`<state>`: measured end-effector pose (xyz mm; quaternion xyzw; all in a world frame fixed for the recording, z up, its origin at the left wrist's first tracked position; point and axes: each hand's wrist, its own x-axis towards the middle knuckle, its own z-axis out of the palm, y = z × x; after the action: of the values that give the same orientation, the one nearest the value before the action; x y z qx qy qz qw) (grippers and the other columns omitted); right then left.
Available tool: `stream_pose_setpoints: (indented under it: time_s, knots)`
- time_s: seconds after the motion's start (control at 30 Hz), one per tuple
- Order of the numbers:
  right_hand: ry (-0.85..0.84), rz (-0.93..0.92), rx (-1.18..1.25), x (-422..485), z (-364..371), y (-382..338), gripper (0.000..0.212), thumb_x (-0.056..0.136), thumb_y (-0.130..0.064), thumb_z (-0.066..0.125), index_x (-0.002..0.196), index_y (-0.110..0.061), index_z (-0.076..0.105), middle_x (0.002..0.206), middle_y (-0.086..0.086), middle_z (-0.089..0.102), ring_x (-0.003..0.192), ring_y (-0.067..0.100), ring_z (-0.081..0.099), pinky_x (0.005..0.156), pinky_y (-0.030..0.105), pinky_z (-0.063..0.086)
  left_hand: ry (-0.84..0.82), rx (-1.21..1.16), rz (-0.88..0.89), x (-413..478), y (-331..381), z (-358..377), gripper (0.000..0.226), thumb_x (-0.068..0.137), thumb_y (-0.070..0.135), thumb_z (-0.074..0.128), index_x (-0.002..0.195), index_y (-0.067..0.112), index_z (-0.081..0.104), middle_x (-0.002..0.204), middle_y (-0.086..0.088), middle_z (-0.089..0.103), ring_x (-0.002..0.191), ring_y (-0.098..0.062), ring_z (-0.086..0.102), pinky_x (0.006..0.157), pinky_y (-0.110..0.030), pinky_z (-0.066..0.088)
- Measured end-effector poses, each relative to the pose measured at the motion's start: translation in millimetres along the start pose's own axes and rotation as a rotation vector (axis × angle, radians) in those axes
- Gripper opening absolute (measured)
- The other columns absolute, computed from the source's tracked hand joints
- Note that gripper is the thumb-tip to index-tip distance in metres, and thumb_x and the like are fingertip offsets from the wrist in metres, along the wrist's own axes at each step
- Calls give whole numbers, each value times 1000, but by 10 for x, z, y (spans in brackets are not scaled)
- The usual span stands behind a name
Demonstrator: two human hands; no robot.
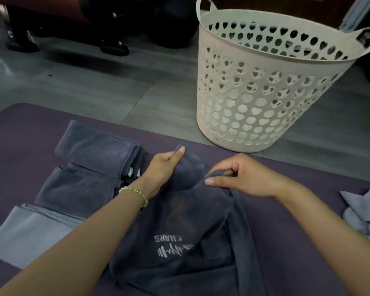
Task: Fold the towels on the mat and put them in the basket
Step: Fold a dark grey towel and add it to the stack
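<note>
As seen from the head, looking down: one purple mat [19,129] across the lower field, from 9 to 3 o'clock. At 1 o'clock, off the mat on the grey floor, one pale basket [265,86] with heart-shaped holes and two handles, upright; contents not to be made out. From centre to 6 o'clock, on the mat, one dark grey towel [179,253] with a printed logo, unfolded and rumpled, lifted at its far edge. Judged soft, limp and light, with no stiffness to hold a shape; best taken at two corners of one edge and drawn taut. At 9 o'clock, three folded pieces in a row: far dark folded towel [98,146], near dark folded towel [77,189], pale grey folded towel [26,231]. At 3 o'clock, crumpled pale towels [363,210], too far cut by the frame edge to count. Left hand [162,167], at 11 o'clock of centre, pinching the dark grey towel's far corner between thumb and fingers. Right hand [243,178], at 1 o'clock of centre, thumb and curled fingers pinching a bunched fold of the same edge. One beaded bracelet [135,192] on the left wrist.
</note>
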<state>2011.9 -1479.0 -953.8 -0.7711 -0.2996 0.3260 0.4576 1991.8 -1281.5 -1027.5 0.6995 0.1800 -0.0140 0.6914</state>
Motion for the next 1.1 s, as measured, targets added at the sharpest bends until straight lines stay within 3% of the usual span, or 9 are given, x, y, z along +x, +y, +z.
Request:
stream_pose_setpoints:
  time_s: [0.13, 0.27, 0.4, 0.5, 0.63, 0.73, 0.9, 1.0, 1.1]
  knots:
    - [251, -105, -16, -1, -82, -118, 4, 80, -16, 73, 81, -13, 71, 76, 7, 71, 72, 8, 61, 70, 18, 47, -314, 18, -6, -250, 310, 251, 49, 96, 41, 46, 106, -1, 69, 103, -12, 72, 97, -20, 68, 89, -28, 53]
    - [408, -113, -77, -101, -183, -85, 4, 77, -19, 77, 79, -17, 74, 82, 16, 70, 73, 14, 55, 72, 27, 46, -445, 42, -27, -384, 482, 354, 50, 98, 45, 39, 117, 7, 66, 117, -6, 68, 113, -16, 61, 103, -31, 44]
    - [468, -57, -18, -245, -209, -87, 8, 79, -20, 75, 83, -13, 75, 89, 20, 71, 76, 12, 59, 74, 25, 47, -543, 85, 16, -550, 534, 420, 32, 95, 31, 52, 112, 9, 68, 107, -2, 71, 100, -9, 66, 86, -18, 50]
    - [450, 30, 136, -344, -236, -67, 8, 80, -19, 74, 86, -14, 73, 87, 12, 73, 78, 9, 65, 74, 21, 51, -486, 101, 80, -604, 553, 433, 22, 90, 20, 63, 104, 6, 70, 91, -2, 73, 84, -7, 68, 71, -14, 51]
    - [504, 46, 190, -469, -225, -42, 6, 80, -12, 73, 81, -11, 67, 83, 14, 62, 76, 20, 55, 67, 22, 48, -501, 102, 97, -644, 605, 456, 21, 90, 17, 62, 108, 8, 68, 98, -2, 73, 89, -6, 67, 76, -14, 52]
    - [594, 11, 170, -477, -207, -52, 11, 76, -15, 77, 78, -18, 66, 81, 13, 60, 76, 20, 53, 72, 29, 47, -529, 71, 99, -672, 664, 524, 20, 89, 12, 62, 109, 8, 60, 90, 1, 72, 84, -6, 67, 75, -14, 53]
    - [457, 110, 230, -528, -234, -111, 31, 74, -33, 75, 95, -10, 72, 102, 23, 69, 88, 23, 58, 88, 46, 46, -505, 73, 126, -685, 723, 600, 14, 88, 10, 63, 94, 11, 50, 68, 9, 69, 67, 0, 66, 60, -13, 50]
    - [533, 47, 222, -547, -225, -145, 14, 82, -25, 71, 85, -11, 70, 87, 15, 68, 81, 15, 58, 78, 32, 47, -534, 121, 106, -705, 729, 592, 18, 88, 14, 65, 101, 9, 55, 81, 7, 73, 78, -3, 69, 67, -16, 53]
    - [767, -16, 340, -620, -378, -172, 8, 85, -20, 69, 79, -17, 65, 75, -2, 61, 66, 2, 54, 64, 15, 44, -612, 397, 47, -746, 585, 446, 30, 80, 26, 74, 108, 19, 65, 98, 9, 73, 90, -3, 69, 74, -15, 53]
